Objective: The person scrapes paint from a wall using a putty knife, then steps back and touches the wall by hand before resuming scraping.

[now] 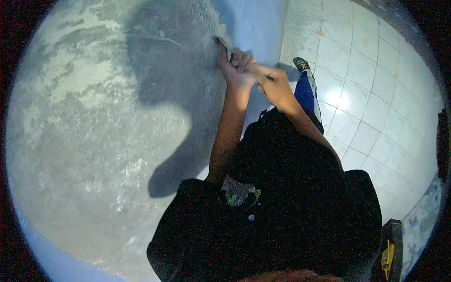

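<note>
My left hand [239, 68] is closed near the wall [94, 141], with its thumb pointing up along the wall's surface. A thin, flat, scraper-like tool [226, 43] shows between the thumb and the curled fingers, close to the edge of the blue paint. Most of this tool is hidden by the hand. Just right of it, my right hand [276, 87] is closed, its fingertips meeting the left hand's fingers. What the right fingers hold, if anything, is hidden.
Bare grey patches cover the wall, and a blue painted strip [256, 28] lies ahead. White floor tiles [366, 103] spread to the right, with my foot in a dark sandal [301, 64]. A yellow object [387, 258] lies on a dark ledge [393, 230] at lower right.
</note>
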Demonstrator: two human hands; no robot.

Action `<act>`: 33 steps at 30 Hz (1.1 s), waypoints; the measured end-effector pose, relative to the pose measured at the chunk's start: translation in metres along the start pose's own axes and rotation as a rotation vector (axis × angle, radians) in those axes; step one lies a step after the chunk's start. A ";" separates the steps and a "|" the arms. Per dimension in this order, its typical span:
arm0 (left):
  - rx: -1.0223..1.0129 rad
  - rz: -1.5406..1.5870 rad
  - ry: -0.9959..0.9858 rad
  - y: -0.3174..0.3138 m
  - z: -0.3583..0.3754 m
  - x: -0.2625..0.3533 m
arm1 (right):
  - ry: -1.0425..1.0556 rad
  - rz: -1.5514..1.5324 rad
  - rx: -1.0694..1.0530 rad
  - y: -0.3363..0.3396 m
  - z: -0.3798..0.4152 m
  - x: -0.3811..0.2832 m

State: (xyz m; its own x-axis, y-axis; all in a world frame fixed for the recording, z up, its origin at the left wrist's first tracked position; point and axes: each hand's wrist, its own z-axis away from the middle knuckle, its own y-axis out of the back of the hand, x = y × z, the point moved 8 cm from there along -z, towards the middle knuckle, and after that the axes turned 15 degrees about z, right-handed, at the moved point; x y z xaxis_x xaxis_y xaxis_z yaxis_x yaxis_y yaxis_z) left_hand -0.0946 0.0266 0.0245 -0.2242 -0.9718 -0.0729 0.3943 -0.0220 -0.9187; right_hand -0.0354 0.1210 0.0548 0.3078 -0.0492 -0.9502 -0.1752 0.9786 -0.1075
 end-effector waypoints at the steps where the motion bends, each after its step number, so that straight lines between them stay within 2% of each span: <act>1: -0.031 0.031 0.037 0.005 0.002 0.004 | 0.036 0.024 0.044 0.003 -0.007 0.001; 3: -0.021 0.051 0.044 0.000 -0.012 -0.007 | 0.088 0.084 0.104 0.008 -0.016 0.008; 4: -0.021 0.060 0.047 -0.003 -0.015 -0.014 | -0.042 0.093 0.061 0.016 -0.013 0.002; 7: 0.060 0.014 -0.133 -0.001 0.006 -0.009 | -0.078 0.029 0.044 0.012 0.002 -0.003; 10: -0.098 -0.003 0.020 0.005 -0.005 -0.002 | -0.035 0.030 0.042 0.007 -0.012 0.012; 13: 0.067 0.103 -0.080 0.003 -0.018 -0.015 | -0.057 0.058 0.047 0.019 -0.011 0.014; 14: 0.016 0.075 -0.062 0.004 -0.017 -0.012 | -0.028 0.055 0.072 0.015 -0.009 0.014; 17: 0.103 0.023 -0.052 0.005 0.001 -0.004 | -0.013 0.043 0.077 0.008 -0.011 0.003; 20: -0.005 0.141 0.007 0.005 -0.019 -0.008 | -0.015 0.114 0.078 0.007 -0.014 0.015; 23: -0.005 0.046 -0.033 0.005 -0.008 -0.005 | -0.059 0.131 0.059 0.008 -0.012 0.009; 24: -0.033 0.033 0.007 0.008 -0.003 -0.003 | 0.011 0.136 0.053 0.008 -0.003 -0.004; 30: 0.046 0.099 -0.067 0.005 -0.018 -0.010 | 0.041 0.115 0.089 0.012 -0.006 0.006; 33: 0.009 0.072 -0.010 -0.005 0.002 -0.007 | 0.044 0.104 0.080 0.013 -0.011 -0.004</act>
State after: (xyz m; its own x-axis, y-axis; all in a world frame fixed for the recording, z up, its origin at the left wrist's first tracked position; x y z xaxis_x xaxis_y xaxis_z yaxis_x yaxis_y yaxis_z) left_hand -0.0933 0.0335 0.0308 -0.1865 -0.9732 -0.1349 0.4168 0.0459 -0.9078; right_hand -0.0494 0.1311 0.0539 0.2507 0.0460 -0.9670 -0.1279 0.9917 0.0140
